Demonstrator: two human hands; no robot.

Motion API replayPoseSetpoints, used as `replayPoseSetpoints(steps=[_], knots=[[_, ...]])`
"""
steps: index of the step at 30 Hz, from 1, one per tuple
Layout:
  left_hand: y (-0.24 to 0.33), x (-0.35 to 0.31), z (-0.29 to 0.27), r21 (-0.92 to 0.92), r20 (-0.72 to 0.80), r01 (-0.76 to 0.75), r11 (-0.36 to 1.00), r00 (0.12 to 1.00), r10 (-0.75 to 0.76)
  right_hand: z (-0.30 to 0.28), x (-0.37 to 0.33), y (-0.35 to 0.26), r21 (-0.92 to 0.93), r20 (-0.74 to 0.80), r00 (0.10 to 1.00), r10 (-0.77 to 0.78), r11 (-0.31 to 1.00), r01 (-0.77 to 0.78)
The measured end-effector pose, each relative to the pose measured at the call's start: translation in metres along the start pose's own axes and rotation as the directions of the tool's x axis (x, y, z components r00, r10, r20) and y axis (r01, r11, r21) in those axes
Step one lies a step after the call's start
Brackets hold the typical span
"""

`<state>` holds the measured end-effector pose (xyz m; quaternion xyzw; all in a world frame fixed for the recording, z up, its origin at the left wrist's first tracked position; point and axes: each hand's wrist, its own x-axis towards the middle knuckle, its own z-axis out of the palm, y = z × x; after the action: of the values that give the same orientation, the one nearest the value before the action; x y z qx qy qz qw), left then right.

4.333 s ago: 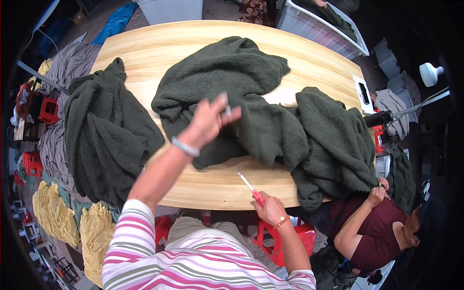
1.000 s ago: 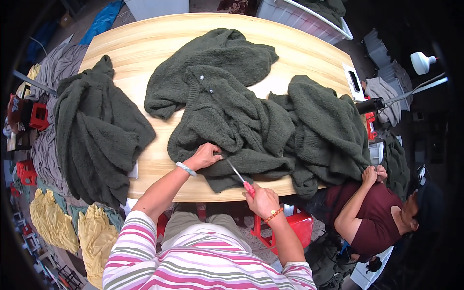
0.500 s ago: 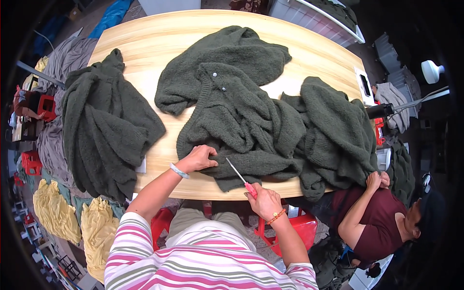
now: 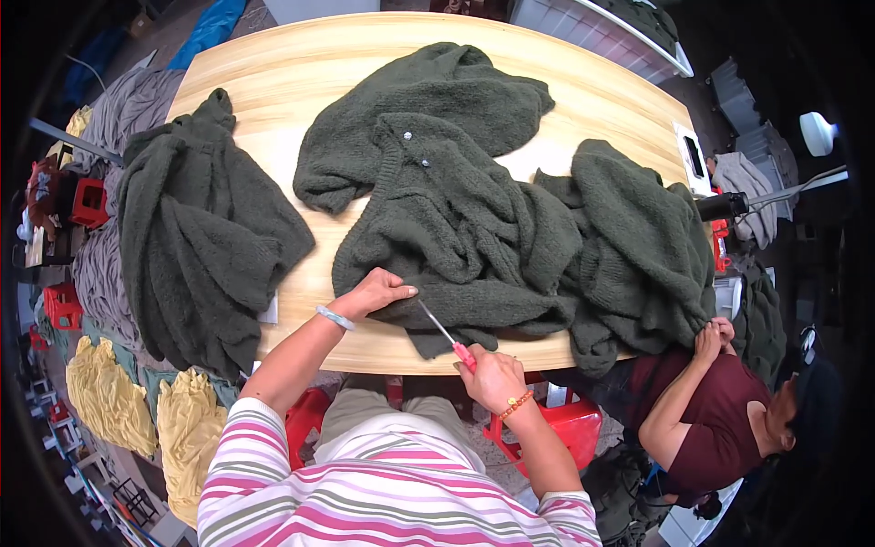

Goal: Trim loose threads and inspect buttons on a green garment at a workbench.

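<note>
A dark green knitted cardigan (image 4: pixel 447 219) lies bunched in front of me, with two shiny buttons on its ribbed band. My left hand (image 4: pixel 374 294) is closed on its near edge, thumb and fingers pinching the knit. My right hand (image 4: pixel 497 378) grips a pink-handled tool with a thin metal shaft (image 4: pixel 465 354). The shaft slants up and left, its tip close to my left fingertips at the knit. I cannot make out the tip's shape.
More dark green knits lie on the wooden table (image 4: pixel 301 305): one pile (image 4: pixel 210 237) left, one (image 4: pixel 419 100) behind, one (image 4: pixel 638 246) right. A co-worker in a maroon shirt (image 4: pixel 706 410) handles the right pile. Red stools (image 4: pixel 570 428) stand below the near edge.
My left hand has shifted slightly up and right along the knit. The tool has moved a little left, bringing its tip nearer my left fingertips.
</note>
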<state>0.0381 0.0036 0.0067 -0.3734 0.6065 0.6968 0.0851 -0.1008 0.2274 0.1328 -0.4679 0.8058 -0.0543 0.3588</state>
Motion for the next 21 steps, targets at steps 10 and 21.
replayPoseSetpoints(steps=[10,21], knots=[[-0.005,-0.002,-0.003,-0.058,0.055,0.033,0.998,0.998,-0.030,0.007,0.004,-0.008,0.017,0.054,0.992,-0.116,0.993,0.115],[-0.026,-0.049,-0.070,0.427,0.075,-0.178,0.887,0.984,0.161,0.001,0.002,0.004,0.073,-0.029,0.999,0.022,0.997,-0.020]])
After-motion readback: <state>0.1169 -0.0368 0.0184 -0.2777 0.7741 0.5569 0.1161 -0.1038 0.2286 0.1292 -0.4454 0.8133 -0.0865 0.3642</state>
